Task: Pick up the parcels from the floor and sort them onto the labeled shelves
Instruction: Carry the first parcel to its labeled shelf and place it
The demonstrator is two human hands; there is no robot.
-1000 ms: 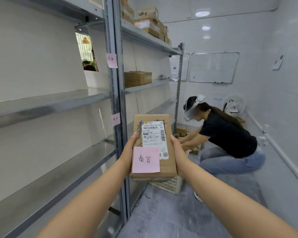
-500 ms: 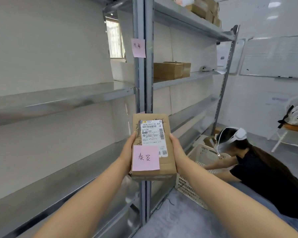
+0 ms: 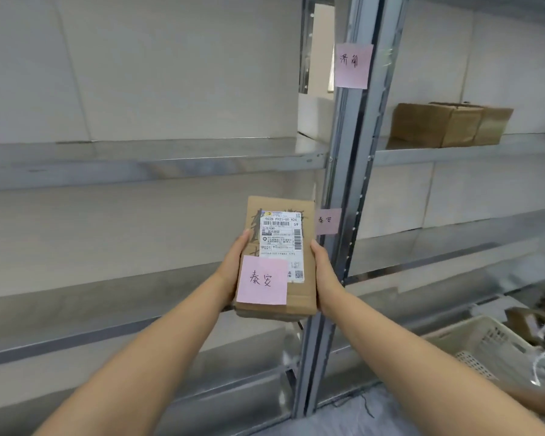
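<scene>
1. Right now, two bare hands hold one brown parcel (image 3: 277, 256) up in front of the metal shelves (image 3: 158, 158).
2. The left hand (image 3: 233, 265) presses flat on the parcel's left side, and the right hand (image 3: 323, 272) presses on its right side. The fingers go behind the parcel, so I cannot see them.
3. A white label (image 3: 282, 243) with small print is stuck on the parcel. The print is too tiny to read well.
4. A pink note (image 3: 261, 280) with two handwritten signs covers the parcel's lower left part.
5. Dark writing on the cardboard is partly hidden under the label.
6. The parcel is in the air, just beside the grey post (image 3: 337, 215) between the shelves.
7. A small pink tag (image 3: 328, 220) is on the post, partly hidden behind the parcel. A bigger pink tag (image 3: 353, 66) is stuck higher up.
8. Brown boxes (image 3: 447, 124) sit on the shelf to the right.
9. A white basket (image 3: 485, 344) at the lower right is cut off by the edge, and things behind it are blurry.
</scene>
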